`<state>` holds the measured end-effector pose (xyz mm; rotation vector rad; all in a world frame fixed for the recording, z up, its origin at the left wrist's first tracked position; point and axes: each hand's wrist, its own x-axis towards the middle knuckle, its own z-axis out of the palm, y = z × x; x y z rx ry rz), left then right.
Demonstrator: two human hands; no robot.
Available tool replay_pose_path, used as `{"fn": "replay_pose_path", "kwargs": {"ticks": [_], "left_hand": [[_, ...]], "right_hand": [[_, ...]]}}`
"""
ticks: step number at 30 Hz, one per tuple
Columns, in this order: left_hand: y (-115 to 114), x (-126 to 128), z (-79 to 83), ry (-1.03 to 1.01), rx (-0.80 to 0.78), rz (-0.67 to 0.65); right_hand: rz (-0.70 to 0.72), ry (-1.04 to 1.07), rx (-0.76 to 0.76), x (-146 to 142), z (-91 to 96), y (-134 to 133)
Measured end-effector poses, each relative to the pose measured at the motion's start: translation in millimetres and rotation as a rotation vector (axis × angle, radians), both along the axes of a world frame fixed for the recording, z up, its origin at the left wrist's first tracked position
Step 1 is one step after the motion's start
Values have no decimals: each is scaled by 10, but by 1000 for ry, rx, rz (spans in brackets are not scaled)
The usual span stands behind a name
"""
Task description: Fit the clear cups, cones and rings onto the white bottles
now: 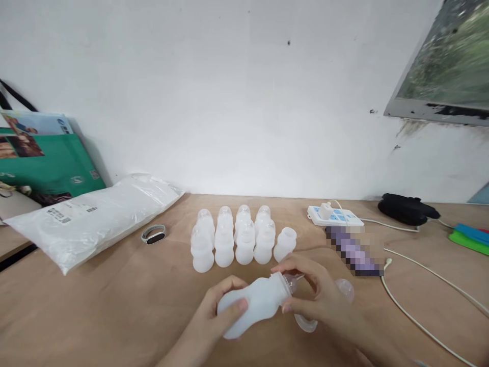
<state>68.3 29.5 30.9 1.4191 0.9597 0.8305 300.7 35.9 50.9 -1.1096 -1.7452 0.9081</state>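
A frosted white baby bottle lies tilted across my hands, its neck pointing right and slightly up. My left hand is wrapped round its body, thumb on top. The fingers of my right hand close round the collar at the neck, where a clear nipple sticks out. Under and beside my right hand lie a clear dome cap and another clear round piece, partly hidden. Behind, several capped bottles stand upright in two rows, with an uncapped bottle at their right end.
A white plastic parcel and a fitness band lie to the left. On the right are a power strip, a blurred purple object, a black case and a white cable. The wall bounds the table's back.
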Motion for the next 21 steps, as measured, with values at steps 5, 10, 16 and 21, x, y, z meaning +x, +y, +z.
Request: {"fn": "replay_pose_path", "kwargs": {"ticks": [5,10,16,21], "left_hand": [[-108,-7,49,245,472,142],[-2,-54,-75,153,75,93],[-3,-18,-115,20,78,102],[-21,-18,-203,-9,-85,8]], "right_hand": [[75,55,-257,-41,-117,-8],[179,105,-256,67,-67,-31],[106,21,-315,115,-175,-26],[80,-111,-204,170,-126,-68]]}}
